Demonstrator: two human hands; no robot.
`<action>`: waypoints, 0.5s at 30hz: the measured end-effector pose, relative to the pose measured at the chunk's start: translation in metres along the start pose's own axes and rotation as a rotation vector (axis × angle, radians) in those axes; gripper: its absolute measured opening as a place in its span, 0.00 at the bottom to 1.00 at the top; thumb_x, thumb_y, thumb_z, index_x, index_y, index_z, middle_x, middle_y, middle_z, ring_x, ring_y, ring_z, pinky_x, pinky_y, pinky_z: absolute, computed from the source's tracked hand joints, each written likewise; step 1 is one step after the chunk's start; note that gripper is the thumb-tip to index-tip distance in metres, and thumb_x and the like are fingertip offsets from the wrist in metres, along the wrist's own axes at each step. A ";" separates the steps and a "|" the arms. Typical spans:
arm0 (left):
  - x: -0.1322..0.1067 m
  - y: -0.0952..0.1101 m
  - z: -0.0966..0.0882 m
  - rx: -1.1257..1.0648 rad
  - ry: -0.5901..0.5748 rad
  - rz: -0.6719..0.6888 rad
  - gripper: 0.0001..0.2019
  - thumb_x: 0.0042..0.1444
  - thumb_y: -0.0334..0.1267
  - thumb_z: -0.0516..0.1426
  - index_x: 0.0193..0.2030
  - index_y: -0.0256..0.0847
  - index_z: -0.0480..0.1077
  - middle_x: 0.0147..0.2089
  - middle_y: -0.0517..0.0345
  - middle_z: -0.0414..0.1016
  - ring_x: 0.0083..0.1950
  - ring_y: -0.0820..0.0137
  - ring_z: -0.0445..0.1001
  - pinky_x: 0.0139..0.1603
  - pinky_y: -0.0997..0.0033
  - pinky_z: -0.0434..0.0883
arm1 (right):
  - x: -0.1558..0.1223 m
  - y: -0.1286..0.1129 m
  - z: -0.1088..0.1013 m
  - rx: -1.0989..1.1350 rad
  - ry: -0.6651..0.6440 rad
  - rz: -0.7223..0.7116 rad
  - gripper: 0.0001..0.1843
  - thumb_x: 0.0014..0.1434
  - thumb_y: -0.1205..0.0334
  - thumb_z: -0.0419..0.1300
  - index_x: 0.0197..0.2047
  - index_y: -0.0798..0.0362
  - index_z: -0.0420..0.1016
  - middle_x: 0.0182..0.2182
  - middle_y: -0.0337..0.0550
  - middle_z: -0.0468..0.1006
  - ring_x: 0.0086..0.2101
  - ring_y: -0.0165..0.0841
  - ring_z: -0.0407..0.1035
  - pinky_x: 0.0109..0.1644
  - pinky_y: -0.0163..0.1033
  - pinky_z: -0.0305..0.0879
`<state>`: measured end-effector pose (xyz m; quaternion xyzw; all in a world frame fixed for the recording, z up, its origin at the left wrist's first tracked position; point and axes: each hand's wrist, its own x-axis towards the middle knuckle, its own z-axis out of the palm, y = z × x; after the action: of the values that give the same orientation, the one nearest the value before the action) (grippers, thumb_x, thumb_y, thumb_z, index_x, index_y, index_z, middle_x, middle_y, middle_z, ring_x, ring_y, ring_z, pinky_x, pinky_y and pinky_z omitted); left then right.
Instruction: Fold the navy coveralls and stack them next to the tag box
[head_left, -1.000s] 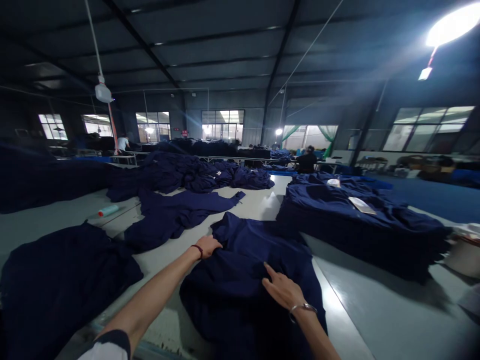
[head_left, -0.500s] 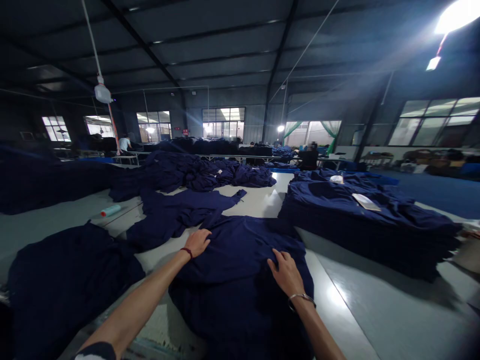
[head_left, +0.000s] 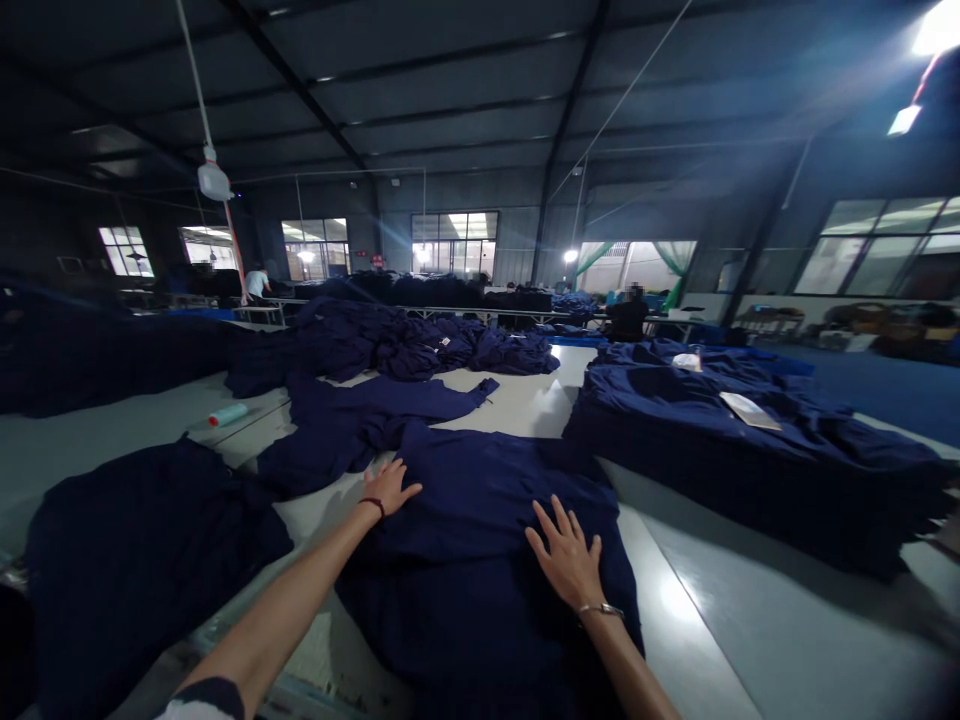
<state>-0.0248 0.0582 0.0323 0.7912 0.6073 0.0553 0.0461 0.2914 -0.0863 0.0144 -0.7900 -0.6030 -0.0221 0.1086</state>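
Observation:
A dark navy garment [head_left: 480,570] is spread over the near edge of the pale table, its lower part hanging toward me. My left hand [head_left: 388,487] rests on its left edge with fingers apart. On the right half of the cloth lies my right hand [head_left: 568,555], palm down and fingers spread wide. Neither hand grips the fabric. Just beyond my left hand is another navy garment [head_left: 360,410], loosely laid, with one narrow end pointing right. The exact cut of the garment under my hands is hard to make out.
A tall stack of navy garments [head_left: 735,470] stands at the right, with a paper tag [head_left: 750,411] on top. More navy cloth [head_left: 157,560] lies at the near left. A teal thread cone [head_left: 228,414] rests on the table [head_left: 675,590]. Several heaps and two people are farther back.
Both hands have flattened and their fingers have spread further apart on the garment. The view has shifted slightly to the left.

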 end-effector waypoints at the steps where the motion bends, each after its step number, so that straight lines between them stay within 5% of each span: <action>1: 0.004 0.003 0.000 -0.011 0.032 0.027 0.34 0.60 0.60 0.40 0.66 0.42 0.56 0.70 0.51 0.49 0.70 0.53 0.45 0.65 0.43 0.47 | 0.002 -0.001 -0.003 -0.008 0.017 0.008 0.28 0.64 0.45 0.39 0.67 0.35 0.48 0.69 0.35 0.41 0.66 0.43 0.40 0.63 0.65 0.42; 4: 0.013 0.008 0.003 -0.040 0.022 0.175 0.30 0.63 0.55 0.38 0.68 0.46 0.53 0.71 0.56 0.49 0.71 0.59 0.44 0.66 0.49 0.48 | 0.006 0.001 -0.005 -0.028 -0.001 0.020 0.27 0.64 0.45 0.39 0.66 0.33 0.49 0.69 0.35 0.43 0.66 0.43 0.39 0.63 0.65 0.42; 6: 0.018 0.007 0.007 -0.031 -0.024 0.210 0.30 0.63 0.56 0.38 0.69 0.48 0.50 0.71 0.56 0.47 0.71 0.58 0.42 0.66 0.45 0.46 | 0.007 0.006 -0.002 -0.052 -0.022 0.050 0.28 0.64 0.44 0.40 0.66 0.32 0.49 0.69 0.37 0.44 0.66 0.45 0.39 0.62 0.66 0.40; 11: 0.036 0.002 0.010 0.005 -0.129 -0.036 0.34 0.60 0.60 0.38 0.69 0.46 0.50 0.72 0.49 0.44 0.70 0.51 0.45 0.62 0.36 0.47 | 0.008 0.021 0.007 -0.062 -0.062 0.105 0.31 0.61 0.39 0.43 0.66 0.33 0.49 0.67 0.45 0.51 0.65 0.51 0.43 0.63 0.65 0.38; 15: 0.058 0.021 0.002 0.050 -0.026 -0.119 0.30 0.60 0.56 0.43 0.60 0.37 0.65 0.62 0.37 0.64 0.62 0.46 0.61 0.59 0.39 0.55 | 0.027 0.022 -0.001 -0.014 -0.085 0.134 0.32 0.61 0.38 0.41 0.66 0.34 0.49 0.66 0.47 0.53 0.64 0.49 0.45 0.62 0.67 0.40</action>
<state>0.0099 0.1086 0.0356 0.7551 0.6539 0.0268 0.0373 0.3194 -0.0667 0.0166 -0.8297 -0.5525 0.0145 0.0785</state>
